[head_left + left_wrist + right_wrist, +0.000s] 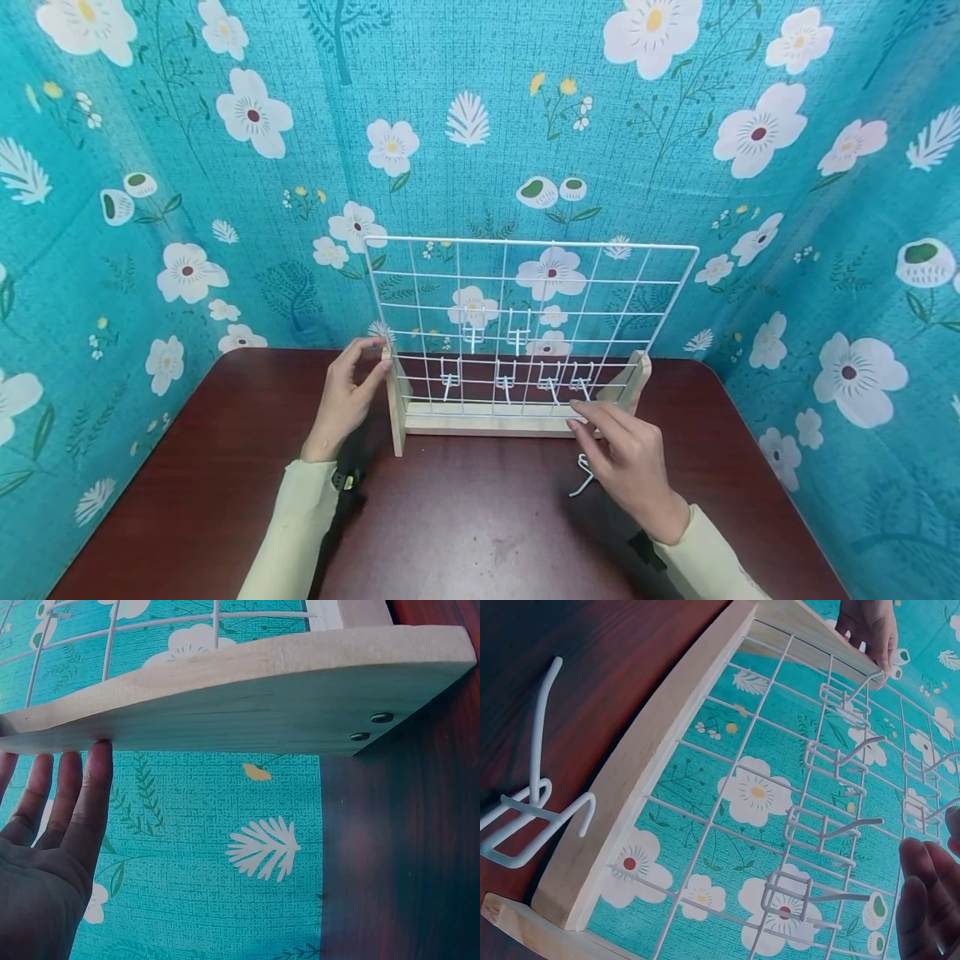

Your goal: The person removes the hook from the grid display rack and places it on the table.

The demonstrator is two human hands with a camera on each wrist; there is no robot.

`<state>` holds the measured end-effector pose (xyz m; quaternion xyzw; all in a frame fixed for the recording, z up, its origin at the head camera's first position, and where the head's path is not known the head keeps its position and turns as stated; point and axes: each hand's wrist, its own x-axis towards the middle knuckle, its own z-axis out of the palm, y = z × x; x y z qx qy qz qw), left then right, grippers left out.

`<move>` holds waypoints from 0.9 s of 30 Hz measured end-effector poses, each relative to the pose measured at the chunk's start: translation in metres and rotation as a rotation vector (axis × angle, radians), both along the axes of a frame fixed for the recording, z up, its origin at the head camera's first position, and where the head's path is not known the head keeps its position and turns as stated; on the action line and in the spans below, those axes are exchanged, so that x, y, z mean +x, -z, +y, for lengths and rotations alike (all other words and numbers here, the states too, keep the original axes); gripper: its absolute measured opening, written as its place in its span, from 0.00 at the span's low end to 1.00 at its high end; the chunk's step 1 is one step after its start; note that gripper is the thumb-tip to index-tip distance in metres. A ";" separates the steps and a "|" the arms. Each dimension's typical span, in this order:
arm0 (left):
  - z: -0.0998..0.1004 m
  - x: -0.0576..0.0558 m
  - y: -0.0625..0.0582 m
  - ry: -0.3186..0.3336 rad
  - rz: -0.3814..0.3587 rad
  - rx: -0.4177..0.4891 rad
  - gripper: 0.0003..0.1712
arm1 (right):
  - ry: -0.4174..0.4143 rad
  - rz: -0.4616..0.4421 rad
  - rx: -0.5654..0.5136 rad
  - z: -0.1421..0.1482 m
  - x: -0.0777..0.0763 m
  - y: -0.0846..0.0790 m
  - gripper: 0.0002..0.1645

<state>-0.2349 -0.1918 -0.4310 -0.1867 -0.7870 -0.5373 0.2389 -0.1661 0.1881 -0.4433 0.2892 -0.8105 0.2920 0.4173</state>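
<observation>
A white wire grid panel [530, 242] stands upright in a wooden stand [487, 426]. Several white double-prong hooks [505, 382] hang on its wires, two of them on a higher row. My left hand [347, 392] touches the top of the stand's left side board; in the left wrist view its fairly straight fingertips rest against the outer face of that board [225, 712]. Just in front of the lower-right hooks hovers my right hand [626, 454], loosely bent and holding nothing. Beneath it, a loose white hook [534, 769] lies on the table before the stand.
The dark reddish-brown table [420, 533] runs in front of the stand and to both sides. Behind and around it hangs a teal flowered cloth [465, 200]. Dark bands sit at both wrists.
</observation>
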 end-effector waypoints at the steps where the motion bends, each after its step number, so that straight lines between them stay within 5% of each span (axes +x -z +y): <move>1: 0.000 0.000 0.000 0.001 -0.001 0.001 0.17 | -0.003 0.001 0.000 0.000 0.000 -0.001 0.23; 15: 0.000 -0.002 0.002 -0.011 -0.010 -0.019 0.17 | 0.024 0.010 0.014 -0.005 -0.004 -0.009 0.28; 27: -0.002 -0.004 0.008 -0.015 -0.028 0.001 0.16 | -0.019 0.058 -0.017 -0.010 -0.011 -0.017 0.18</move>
